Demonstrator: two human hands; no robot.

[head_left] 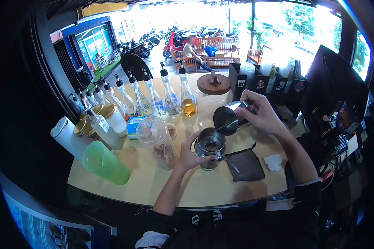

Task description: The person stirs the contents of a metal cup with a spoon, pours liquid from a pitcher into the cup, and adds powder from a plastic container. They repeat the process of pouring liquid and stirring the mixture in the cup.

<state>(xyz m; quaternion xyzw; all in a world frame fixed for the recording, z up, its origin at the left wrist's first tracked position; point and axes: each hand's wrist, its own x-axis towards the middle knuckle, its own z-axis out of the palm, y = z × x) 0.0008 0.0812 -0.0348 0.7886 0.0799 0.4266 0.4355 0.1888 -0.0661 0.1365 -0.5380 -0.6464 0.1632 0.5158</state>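
My left hand (pixel 190 154) is wrapped round a metal pitcher (pixel 210 164) that stands on the table; dark brown contents show inside it. In my right hand (pixel 257 111) is the handle of a dark metal jug (pixel 225 118), tilted with its mouth just above the pitcher. A thin line runs from the jug's mouth toward the pitcher, perhaps a stream of liquid. Right of the pitcher lies a grey-brown cloth pouch (pixel 246 165), with a crumpled white tissue (pixel 273 162) beyond it. Close to my left hand is a clear lidded container (pixel 160 145) holding something brown.
A green plastic jug (pixel 105 162) stands at the table's left. Several pump-top bottles (pixel 157 99) line the far left edge. Behind the pitcher is a large jar with a wooden lid (pixel 214 84). A black cup organizer (pixel 262 81) stands at the back right; a person sits outside.
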